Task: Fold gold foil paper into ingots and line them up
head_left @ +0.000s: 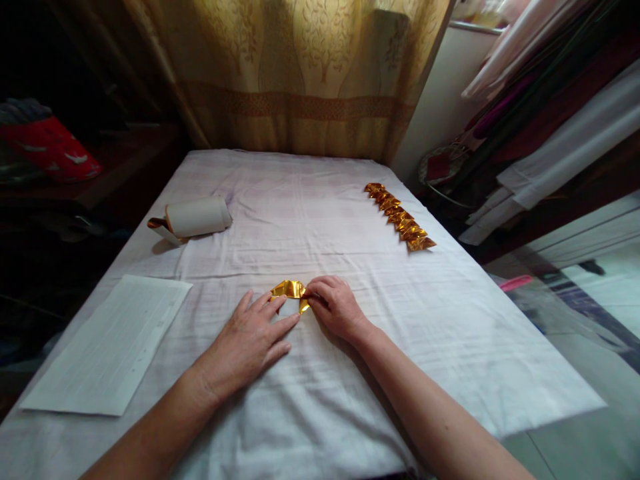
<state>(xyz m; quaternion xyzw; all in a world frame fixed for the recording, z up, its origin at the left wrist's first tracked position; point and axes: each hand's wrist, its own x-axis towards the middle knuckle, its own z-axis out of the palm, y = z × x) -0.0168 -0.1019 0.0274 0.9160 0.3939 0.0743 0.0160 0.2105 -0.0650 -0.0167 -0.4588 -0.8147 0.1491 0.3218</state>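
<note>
Toward the table's (295,227) near edge, a gold foil strip (289,289) is pinched by the curled right hand (337,307) and partly hidden by the loosely spread, unclenched left hand (250,340).

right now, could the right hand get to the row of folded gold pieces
Probably yes: only white cloth lies between the right hand and the row of folded gold pieces. It would likely need to let go of the gold strip and stretch forward.
</note>
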